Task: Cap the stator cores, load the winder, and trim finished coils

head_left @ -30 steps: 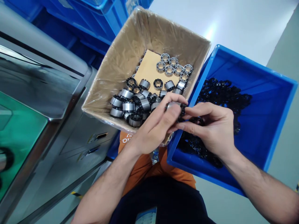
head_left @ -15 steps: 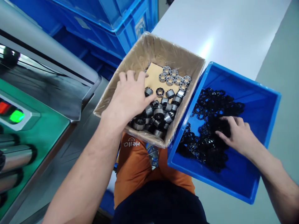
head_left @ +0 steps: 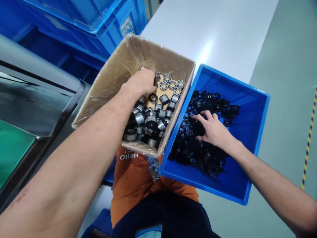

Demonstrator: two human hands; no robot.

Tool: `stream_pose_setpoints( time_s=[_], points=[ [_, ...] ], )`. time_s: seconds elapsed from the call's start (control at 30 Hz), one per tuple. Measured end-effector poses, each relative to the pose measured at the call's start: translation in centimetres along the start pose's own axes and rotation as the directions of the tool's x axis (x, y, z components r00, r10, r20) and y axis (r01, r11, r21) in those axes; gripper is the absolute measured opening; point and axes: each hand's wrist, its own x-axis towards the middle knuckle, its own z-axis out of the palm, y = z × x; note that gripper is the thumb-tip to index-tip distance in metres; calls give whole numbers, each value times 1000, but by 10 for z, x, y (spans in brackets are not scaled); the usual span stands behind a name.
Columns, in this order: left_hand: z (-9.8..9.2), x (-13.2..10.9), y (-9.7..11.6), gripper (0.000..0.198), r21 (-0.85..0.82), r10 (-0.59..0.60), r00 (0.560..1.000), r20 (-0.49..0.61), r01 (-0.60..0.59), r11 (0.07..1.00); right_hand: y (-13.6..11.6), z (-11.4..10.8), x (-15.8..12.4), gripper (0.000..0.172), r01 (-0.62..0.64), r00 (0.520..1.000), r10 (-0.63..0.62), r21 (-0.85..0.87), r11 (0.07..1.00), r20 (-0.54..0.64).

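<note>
My left hand (head_left: 143, 81) reaches into a plastic-lined cardboard box (head_left: 109, 77). Its fingers are bent together at the near side of a group of slotted metal rings (head_left: 172, 85); one ring lies partly hidden under the fingertips. Below, in the same box, is a heap of metal rings fitted with black toothed ends (head_left: 151, 121). Over in the blue bin (head_left: 252, 132), my right hand (head_left: 213, 129) rests on a pile of small black plastic ring-shaped parts (head_left: 198, 155). Its fingers and thumb are spread apart among these parts.
A white table (head_left: 223, 26) extends behind both containers. Stacked blue crates (head_left: 109, 36) stand at the back left. To the left is a metal machine (head_left: 32, 109) with a green surface (head_left: 15, 148). Yellow-black tape (head_left: 309, 138) marks the floor at right.
My left hand has gone deeper into the box, toward the metal rings, and its fingers have closed. My right hand has shifted left over the black parts. The view has swung right.
</note>
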Motion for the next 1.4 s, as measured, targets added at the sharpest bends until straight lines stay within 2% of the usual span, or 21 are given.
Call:
stream_pose_setpoints(
  time_s=[0.07,0.13,0.17,0.23,0.3,0.33,0.37,0.43,0.5,0.57,0.6,0.7,0.8,0.9,0.93,1.07,1.17,1.3,1.4],
  points=[
    [-13,-18,4,47,-184,-47,998,-48,38,982,3,-3,6,92,14,1000,-15,31,999,24],
    [-24,-42,15,46,-472,-83,992,-90,31,881,4,-3,9,68,29,999,-31,72,997,39],
    [-28,-56,22,43,-629,-96,991,-93,17,777,4,-2,10,54,34,998,-38,90,995,44],
    [-30,-83,38,34,-875,-104,994,-39,16,483,2,0,11,32,40,998,-45,118,992,44],
    [-25,-111,52,26,-982,-66,997,41,53,182,0,-1,11,25,38,999,-42,143,989,31],
    [-21,-125,57,21,-994,-47,996,81,84,70,-1,-3,11,25,33,999,-36,158,987,19],
    [-16,-138,62,16,-993,-35,993,116,115,-11,-2,-6,10,27,25,1000,-26,175,984,1],
    [-5,-161,68,19,-982,-35,986,165,161,-94,-3,-15,8,35,6,999,5,213,977,-51],
    [6,-178,71,31,-973,-24,979,202,198,-117,-2,-21,7,41,-20,992,50,251,968,-112],
    [15,-188,71,38,-969,-4,977,214,212,-124,0,-24,6,30,-51,984,97,287,957,-149],
    [18,-190,70,40,-970,0,978,209,208,-124,2,-24,7,24,-68,981,119,304,950,-154],
    [23,-192,68,48,-980,-2,985,171,170,-100,7,-18,9,38,-102,977,157,336,936,-141],
    [26,-191,68,55,-985,10,988,156,156,-68,4,-11,8,31,-69,986,112,306,949,-127],
    [29,-190,68,60,-982,16,985,172,173,-77,-10,-2,4,66,4,995,18,224,975,-98],
    [30,-190,67,61,-981,22,984,174,176,-81,-17,1,2,71,24,996,-7,192,981,-85],
    [33,-189,67,58,-980,37,982,184,186,-68,-41,13,6,55,32,999,-29,76,997,-42],
    [35,-188,67,57,-980,27,982,187,188,-60,-47,19,17,43,14,1000,-13,54,998,-8],
    [36,-188,67,54,-981,29,983,183,184,-59,-41,16,28,32,5,1000,-7,156,988,13],
    [35,-188,66,50,-980,25,982,188,189,-56,-31,6,30,23,-5,999,18,322,947,-37]
  ],
)
